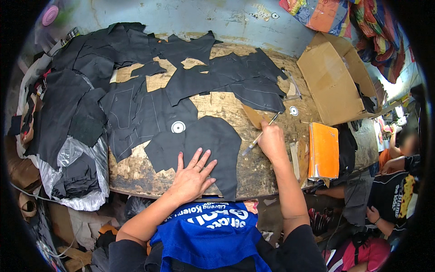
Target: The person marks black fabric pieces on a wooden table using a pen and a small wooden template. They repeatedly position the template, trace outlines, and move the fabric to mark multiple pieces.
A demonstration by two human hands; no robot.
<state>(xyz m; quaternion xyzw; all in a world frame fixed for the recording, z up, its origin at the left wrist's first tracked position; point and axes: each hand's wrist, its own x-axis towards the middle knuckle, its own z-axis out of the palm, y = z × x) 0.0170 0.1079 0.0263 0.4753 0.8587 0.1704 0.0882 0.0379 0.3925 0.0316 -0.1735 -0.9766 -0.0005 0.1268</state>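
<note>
My left hand [195,177] lies flat with its fingers spread, pressing on a black sheet of leather-like material [213,140] at the near edge of the worktable. In my right hand [272,138] is a slim pen [252,144], held slantwise above the bare wood. A brown, curved pattern piece [252,116] shows just beyond the right fingers; whether they also grip it, I cannot tell. Farther back lie more black pieces [199,84], some marked with pale outlines [121,106].
An orange book-like block [323,150] lies at the right, with an open cardboard box [333,81] behind it. Black scraps fill a clear plastic bag [99,181] at the left. Round white markers [178,127] sit on the worktable [217,104]. Other people [389,195] are at the far right.
</note>
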